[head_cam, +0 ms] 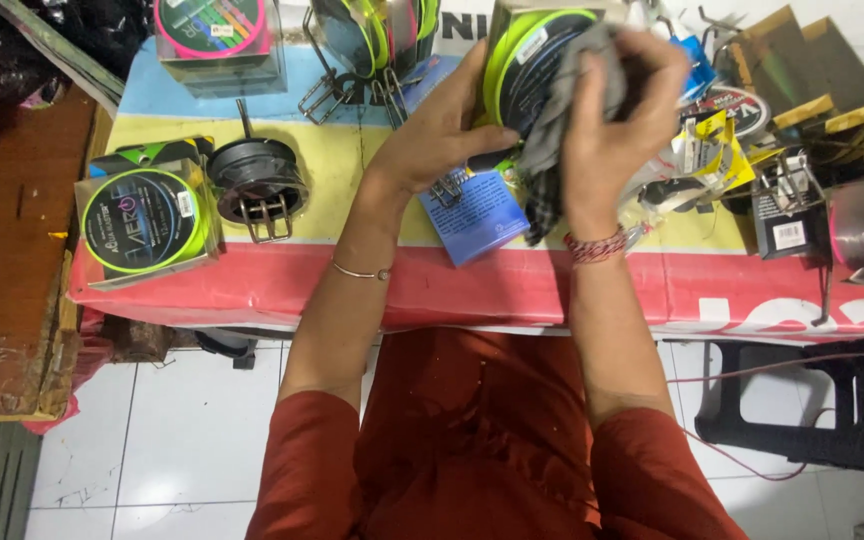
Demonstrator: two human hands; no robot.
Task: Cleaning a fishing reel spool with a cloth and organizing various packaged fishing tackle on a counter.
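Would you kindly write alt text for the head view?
A person's left hand holds a boxed spool of yellow-green line while the right hand presses a grey cloth on it, above a cluttered table.

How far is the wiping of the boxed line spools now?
Done: cannot tell. In hand: the left hand holds a clear spool box while the right hand presses a grey cloth on it. Left: other spool boxes, like the green one, lie on the table.
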